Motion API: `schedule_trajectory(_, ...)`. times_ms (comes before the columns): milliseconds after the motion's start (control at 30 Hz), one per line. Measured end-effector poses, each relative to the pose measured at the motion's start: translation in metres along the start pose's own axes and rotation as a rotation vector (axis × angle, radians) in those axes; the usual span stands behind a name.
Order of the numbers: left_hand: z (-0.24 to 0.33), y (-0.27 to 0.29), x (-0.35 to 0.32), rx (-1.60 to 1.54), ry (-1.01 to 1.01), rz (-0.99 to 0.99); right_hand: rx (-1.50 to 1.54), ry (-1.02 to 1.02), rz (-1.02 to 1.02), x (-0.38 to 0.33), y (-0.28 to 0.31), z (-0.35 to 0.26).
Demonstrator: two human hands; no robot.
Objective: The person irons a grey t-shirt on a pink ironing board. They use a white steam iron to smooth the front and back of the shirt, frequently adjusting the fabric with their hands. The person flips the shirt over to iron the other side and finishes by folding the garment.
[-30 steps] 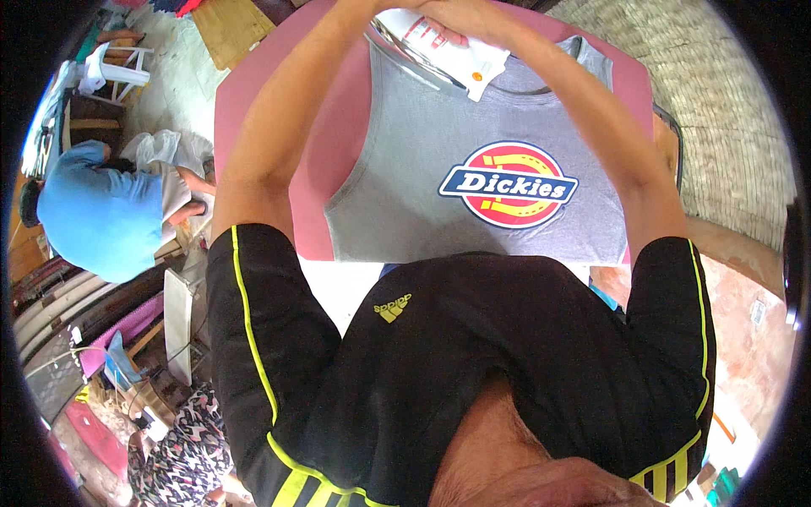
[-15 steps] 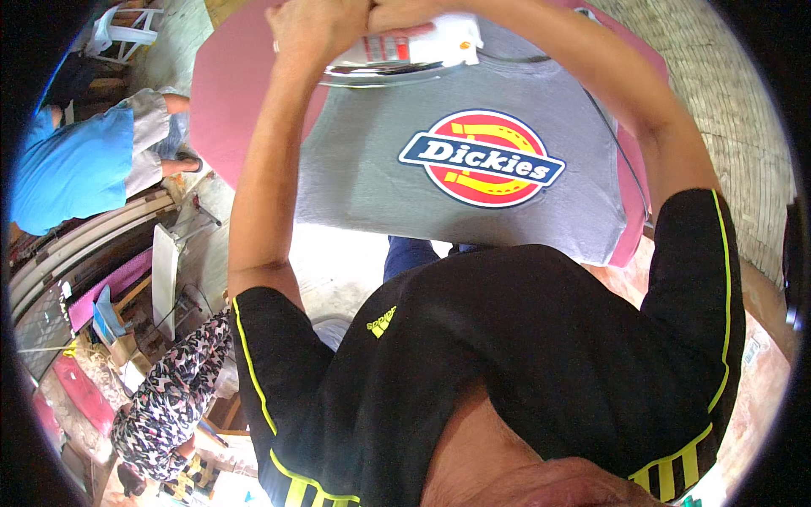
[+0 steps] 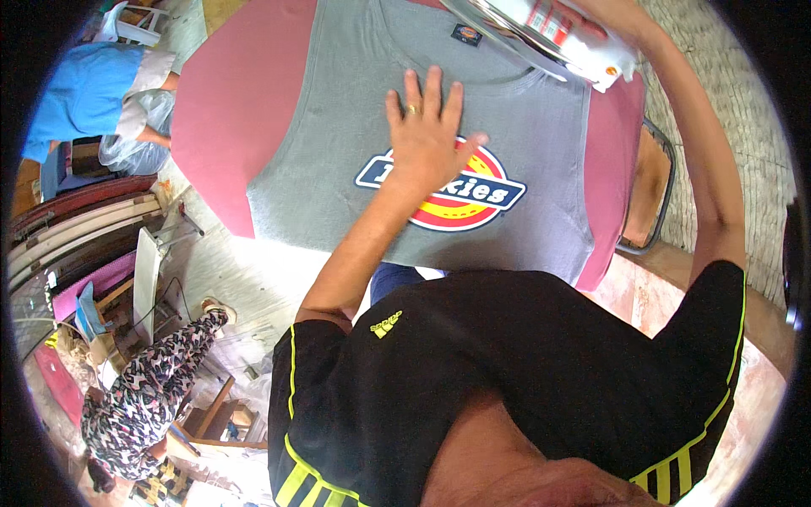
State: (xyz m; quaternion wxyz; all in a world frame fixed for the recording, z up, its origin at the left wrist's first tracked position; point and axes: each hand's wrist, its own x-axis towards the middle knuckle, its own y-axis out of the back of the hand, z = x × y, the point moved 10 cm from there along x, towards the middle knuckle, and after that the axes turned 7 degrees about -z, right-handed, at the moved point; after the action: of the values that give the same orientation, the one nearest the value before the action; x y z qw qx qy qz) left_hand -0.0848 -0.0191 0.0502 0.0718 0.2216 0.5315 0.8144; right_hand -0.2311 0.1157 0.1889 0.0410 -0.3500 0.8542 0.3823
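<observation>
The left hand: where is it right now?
In the head view, the left hand lies flat, fingers spread, mid-chest on the grey shirt, over its round logo.

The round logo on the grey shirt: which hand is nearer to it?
Left. The left hand lies flat on the logo; the right hand is up at the collar, holding an iron.

Grey t-shirt [image 3: 338, 160] with a blue, red and yellow oval logo [image 3: 473, 198], lying on a dusty pink tabletop [image 3: 236, 93]. At 1 o'clock, a white iron [image 3: 562, 34] with a red-striped label.
</observation>
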Motion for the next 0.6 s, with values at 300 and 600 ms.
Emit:
schedule_trajectory(300,0.057,-0.024,-0.024,-0.072,-0.122,-0.144,-0.119,-0.015,0.070,-0.004,-0.029,0.053)
schedule_trajectory(600,0.049,-0.022,-0.027,-0.141,-0.090,-0.147,0.108,-0.001,0.021,0.008,-0.061,0.050)
